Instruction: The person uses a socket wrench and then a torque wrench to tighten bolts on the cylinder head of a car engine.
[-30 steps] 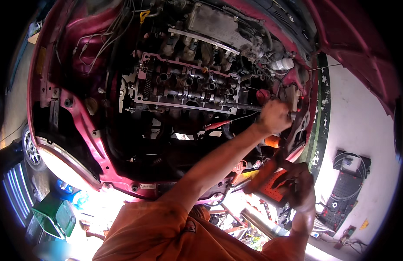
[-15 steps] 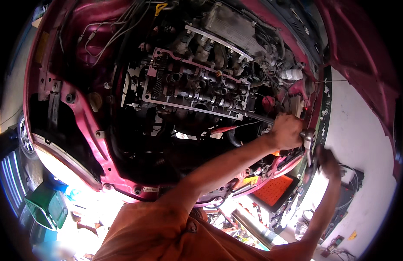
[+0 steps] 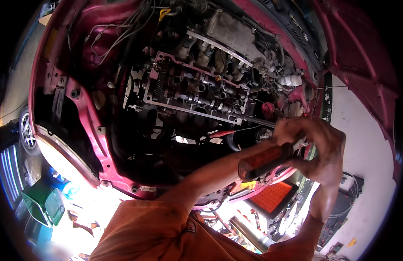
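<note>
My left hand (image 3: 281, 134) is closed round a long metal bar (image 3: 259, 121), which runs to the right end of the exposed cylinder head (image 3: 184, 107). Part of this hand is hidden behind the right one. Curled fingers and thumb of my right hand (image 3: 327, 150) close on a tool with a thick red-and-black handle (image 3: 262, 162), whose end points down and left over my left forearm. The far end of that tool is covered, so its kind does not show. Camshafts (image 3: 197, 92) lie bare along the top of the engine.
Pink bodywork (image 3: 90, 126) of the car surrounds the engine bay. The raised hood (image 3: 354, 56) stands at the right. A cable clip with a red handle (image 3: 222, 134) hangs before the engine. Below are an orange-topped tray (image 3: 272, 198) and a green bin (image 3: 44, 204).
My right hand has moved up and left, now overlapping my left hand. The red-and-black handle has swung into view. The silver tool head beside my left hand is now mostly covered.
</note>
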Demonstrator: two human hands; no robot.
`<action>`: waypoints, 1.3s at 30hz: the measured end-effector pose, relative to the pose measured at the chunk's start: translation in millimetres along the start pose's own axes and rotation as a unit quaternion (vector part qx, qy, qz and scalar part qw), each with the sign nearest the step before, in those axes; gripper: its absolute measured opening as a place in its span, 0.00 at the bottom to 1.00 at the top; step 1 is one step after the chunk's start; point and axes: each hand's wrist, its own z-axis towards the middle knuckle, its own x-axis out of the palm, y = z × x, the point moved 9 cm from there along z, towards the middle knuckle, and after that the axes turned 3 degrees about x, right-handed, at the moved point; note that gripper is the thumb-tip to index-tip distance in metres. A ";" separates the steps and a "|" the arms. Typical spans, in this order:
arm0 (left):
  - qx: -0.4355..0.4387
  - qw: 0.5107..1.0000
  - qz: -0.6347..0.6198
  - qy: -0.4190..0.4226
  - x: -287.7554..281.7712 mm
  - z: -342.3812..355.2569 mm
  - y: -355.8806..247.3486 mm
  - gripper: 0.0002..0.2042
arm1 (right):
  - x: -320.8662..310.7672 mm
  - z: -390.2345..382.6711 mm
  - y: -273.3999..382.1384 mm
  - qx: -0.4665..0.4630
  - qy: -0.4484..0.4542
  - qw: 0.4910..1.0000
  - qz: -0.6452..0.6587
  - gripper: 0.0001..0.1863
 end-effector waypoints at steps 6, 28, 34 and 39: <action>-0.115 0.930 0.332 0.103 -14.5 3.5 11.4 0.09 | 36.5 -47.6 34.0 -0.013 0.187 0.982 -0.029 0.22; -0.070 0.944 0.316 0.065 -20.7 6.4 6.7 0.09 | 58.4 -138.2 -91.3 0.342 0.226 0.897 -0.167 0.20; -0.057 0.944 0.292 0.139 -4.0 -4.5 9.0 0.09 | 43.9 -119.5 -136.0 0.176 0.034 0.953 -0.244 0.13; -0.109 0.932 0.338 0.071 -27.3 -4.9 9.2 0.08 | 78.5 -121.6 -103.5 0.368 0.204 0.907 0.013 0.18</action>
